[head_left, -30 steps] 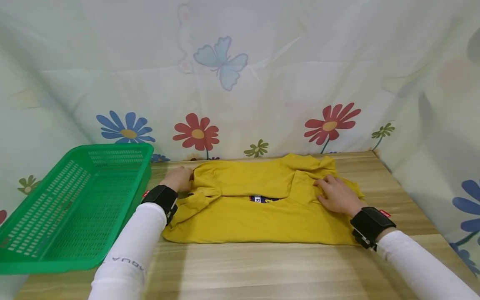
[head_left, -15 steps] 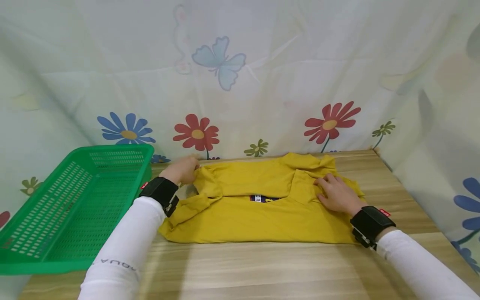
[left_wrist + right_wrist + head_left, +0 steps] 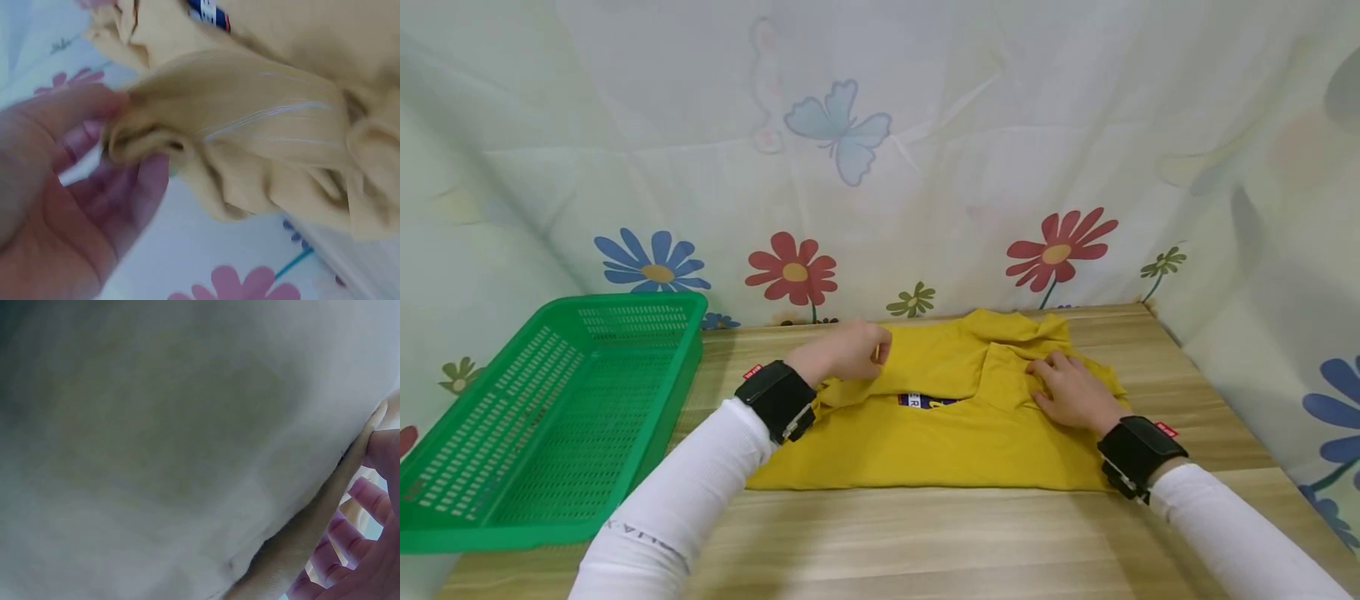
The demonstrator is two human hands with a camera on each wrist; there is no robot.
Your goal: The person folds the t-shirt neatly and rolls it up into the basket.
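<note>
A yellow shirt [image 3: 940, 454] lies folded into a wide band on the wooden table. A dark blue printed patch [image 3: 925, 401] shows at a slit in its middle. Over the shirt's left part, my left hand [image 3: 848, 350] pinches a bunch of the cloth between thumb and fingers. The left wrist view shows that lifted fabric [image 3: 262, 112] trailing away from the fingertips in creases. On the shirt's right part rests my right hand [image 3: 1070, 392], its fingers loosely bent and touching the cloth. In the right wrist view its fingers [image 3: 345, 539] lie apart beside the shirt's edge.
A green plastic basket [image 3: 658, 433] with slotted walls stands at the left of the table. Behind the table hangs a white curtain [image 3: 955, 192] printed with flowers and a butterfly. Bare wooden tabletop [image 3: 925, 542] shows in front of the shirt.
My left hand has moved from the shirt's far left edge to the right, carrying the left end of the cloth inward over the shirt. My right hand has stayed in place.
</note>
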